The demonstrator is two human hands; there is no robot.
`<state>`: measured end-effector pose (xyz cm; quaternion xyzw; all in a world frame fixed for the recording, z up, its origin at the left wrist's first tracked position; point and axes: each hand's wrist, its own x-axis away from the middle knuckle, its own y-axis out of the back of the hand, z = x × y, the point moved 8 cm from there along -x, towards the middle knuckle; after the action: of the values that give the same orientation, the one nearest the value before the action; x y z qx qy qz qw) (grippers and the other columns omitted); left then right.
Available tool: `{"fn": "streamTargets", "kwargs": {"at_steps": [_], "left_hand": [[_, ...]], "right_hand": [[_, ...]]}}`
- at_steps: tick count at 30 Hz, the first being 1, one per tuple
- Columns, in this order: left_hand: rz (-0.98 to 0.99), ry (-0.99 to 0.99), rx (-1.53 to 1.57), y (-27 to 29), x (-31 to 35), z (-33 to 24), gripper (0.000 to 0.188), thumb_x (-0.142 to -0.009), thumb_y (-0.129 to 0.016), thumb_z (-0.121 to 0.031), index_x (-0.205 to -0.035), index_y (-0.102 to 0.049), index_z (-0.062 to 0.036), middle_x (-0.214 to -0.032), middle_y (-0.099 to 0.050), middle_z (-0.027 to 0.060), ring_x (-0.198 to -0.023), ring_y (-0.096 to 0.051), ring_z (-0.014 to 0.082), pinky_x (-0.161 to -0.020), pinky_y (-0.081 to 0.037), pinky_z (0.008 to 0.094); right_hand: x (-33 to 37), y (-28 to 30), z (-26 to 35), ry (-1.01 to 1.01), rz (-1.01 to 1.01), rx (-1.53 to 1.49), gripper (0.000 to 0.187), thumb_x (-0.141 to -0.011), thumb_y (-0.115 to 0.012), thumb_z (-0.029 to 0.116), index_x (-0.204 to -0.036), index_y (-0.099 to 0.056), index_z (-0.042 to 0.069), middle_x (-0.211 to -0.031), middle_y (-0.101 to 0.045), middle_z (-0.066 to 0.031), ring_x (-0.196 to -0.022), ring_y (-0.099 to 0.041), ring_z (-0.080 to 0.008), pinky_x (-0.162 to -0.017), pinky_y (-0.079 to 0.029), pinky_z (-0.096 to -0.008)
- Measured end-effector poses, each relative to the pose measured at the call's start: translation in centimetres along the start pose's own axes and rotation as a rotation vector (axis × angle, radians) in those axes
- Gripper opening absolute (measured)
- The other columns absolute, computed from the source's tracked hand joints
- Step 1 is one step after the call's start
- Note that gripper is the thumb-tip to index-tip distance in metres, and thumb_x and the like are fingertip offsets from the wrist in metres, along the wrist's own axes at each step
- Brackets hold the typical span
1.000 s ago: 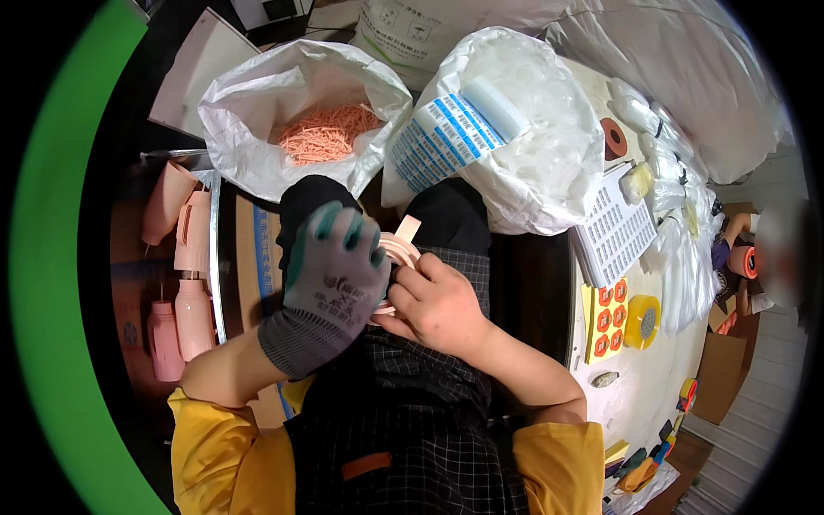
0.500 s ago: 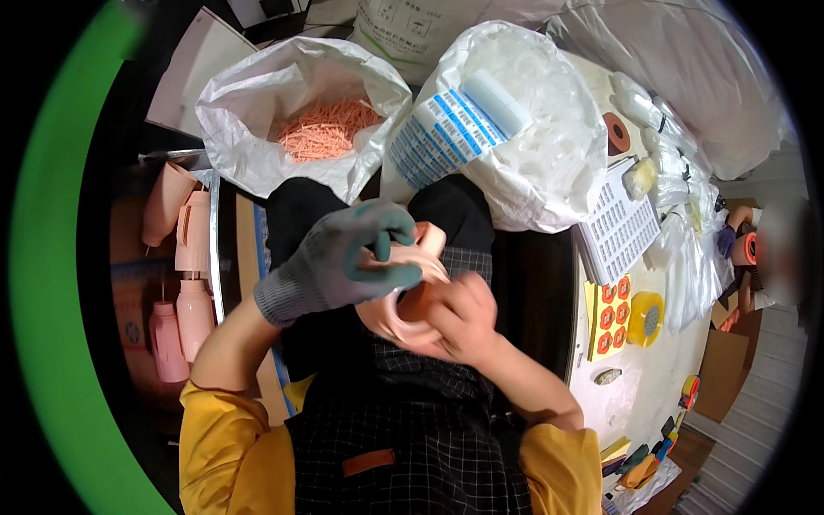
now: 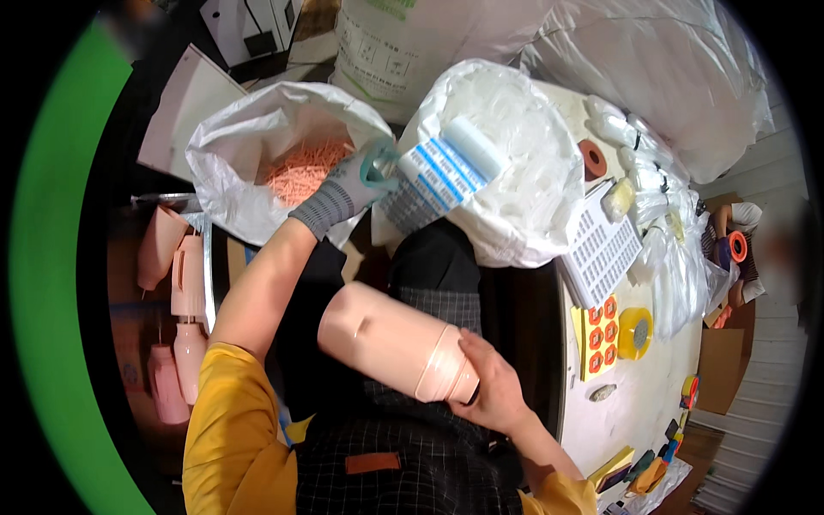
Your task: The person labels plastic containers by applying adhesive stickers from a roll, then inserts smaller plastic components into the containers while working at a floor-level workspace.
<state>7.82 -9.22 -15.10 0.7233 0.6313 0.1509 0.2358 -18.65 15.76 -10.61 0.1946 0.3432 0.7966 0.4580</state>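
My bare right hand (image 3: 491, 386) grips a pink plastic jug shell (image 3: 390, 343) by its stepped collar end. The shell lies tilted across my lap, its wider end up to the left and a dark opening beside my fingers. Stretched forward, my left hand (image 3: 348, 184) wears a grey knit glove with green fingertips. Its curled, blurred fingers are at the left edge of a blue-and-white label sheet (image 3: 442, 176), which unrolls from a roll (image 3: 475, 148). Whether they touch the sheet or pinch anything is unclear. Behind this hand is a white sack (image 3: 210, 163) holding pink plastic strips (image 3: 300, 167).
A second white sack (image 3: 549, 227) bulges with clear plastic pieces. Several pink jug shells (image 3: 187, 279) stand at the left. On the right-hand table (image 3: 592, 429) lie sticker sheets (image 3: 596, 339), a yellow tape roll (image 3: 635, 333) and plastic bags. Another person's arm (image 3: 719, 219) shows at the far right.
My left hand has left the jug shell and moved forward to the label sheet. The shell has turned from showing its round opening to lying sideways, with my right hand keeping hold of it.
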Motion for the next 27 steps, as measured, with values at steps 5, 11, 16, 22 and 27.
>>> {"fn": "streamTargets", "kwargs": {"at_steps": [5, 11, 16, 22, 27], "left_hand": [[-0.048, -0.196, -0.192, -0.3, 0.1, -1.5, 0.05, -0.09, -0.073, -0.01, -0.139, -0.062, -0.0099, -0.103, -0.074, 0.0115, -0.09, -0.072, 0.0223, -0.084, -0.057, 0.0335], [-0.077, -0.275, -0.226, 0.0, 1.3, -1.9, 0.02, -0.089, -0.075, -0.018, -0.107, -0.074, -0.0093, -0.106, -0.073, 0.0118, -0.096, -0.071, 0.0332, -0.083, -0.057, 0.0402], [-0.22, -0.294, -0.025, 1.7, 4.7, -3.7, 0.015, -0.085, -0.077, -0.005, -0.099, -0.072, -0.0041, -0.119, -0.069, 0.0112, -0.098, -0.071, 0.0239, -0.083, -0.056, 0.0358], [-0.376, 0.386, 0.696, 4.4, 16.6, -1.0, 0.016, -0.089, -0.08, -0.005, -0.1, -0.07, -0.0006, -0.09, -0.071, 0.006, -0.074, -0.066, 0.0139, -0.068, -0.054, 0.0265], [-0.326, 0.599, 0.8, 2.2, 20.6, 0.0, 0.019, -0.088, -0.084, -0.008, -0.101, -0.072, -0.0018, -0.083, -0.072, 0.0063, -0.068, -0.067, 0.011, -0.059, -0.053, 0.0232]], "right_hand": [[1.3, -0.3, -2.8, -0.184, 0.012, -0.288, 0.096, -0.071, -0.089, 0.018, -0.154, -0.043, 0.004, -0.147, -0.055, -0.0258, -0.13, -0.061, -0.041, -0.108, -0.052, -0.042], [1.9, -2.4, -4.1, -0.44, 0.191, -0.711, 0.107, -0.074, -0.09, 0.015, -0.162, -0.031, 0.003, -0.146, -0.056, -0.0201, -0.128, -0.061, -0.0254, -0.108, -0.05, -0.0361], [2.5, -3.2, -4.9, -0.411, 0.0, -1.035, 0.11, -0.077, -0.088, 0.009, -0.164, -0.022, -0.001, -0.151, -0.053, -0.0163, -0.134, -0.055, -0.0231, -0.114, -0.044, -0.0365], [1.3, -5.4, -2.5, -0.236, -0.208, -0.461, 0.118, -0.069, -0.093, 0.014, -0.162, -0.023, -0.003, -0.156, -0.046, -0.0277, -0.139, -0.054, -0.0358, -0.114, -0.045, -0.0418], [1.4, -6.3, -1.3, -0.084, -0.285, -0.226, 0.114, -0.068, -0.094, 0.013, -0.161, -0.03, 0.007, -0.158, -0.04, -0.033, -0.134, -0.057, -0.0467, -0.108, -0.051, -0.0478]]}}
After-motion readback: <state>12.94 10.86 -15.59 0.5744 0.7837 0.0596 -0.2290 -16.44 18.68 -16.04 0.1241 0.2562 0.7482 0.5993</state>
